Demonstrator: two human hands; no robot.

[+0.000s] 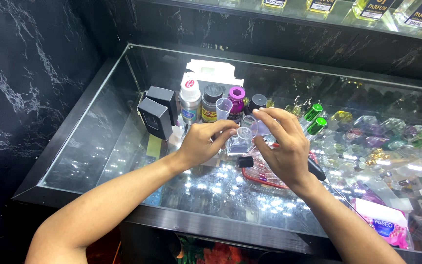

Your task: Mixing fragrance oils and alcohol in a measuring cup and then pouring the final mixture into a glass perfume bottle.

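glossy glass counter [98,146], left hand [199,144] pinching small clear funnel [244,132], right hand [284,144] gripping clear plastic cup [262,128]

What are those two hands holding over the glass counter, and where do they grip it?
The left hand pinches a small clear funnel by its rim, over a clear glass bottle. The right hand holds a small clear cup by its side.

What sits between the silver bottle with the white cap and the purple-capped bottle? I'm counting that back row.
In the head view, a grey bottle with a dark cap stands between the silver bottle and the purple-capped bottle.
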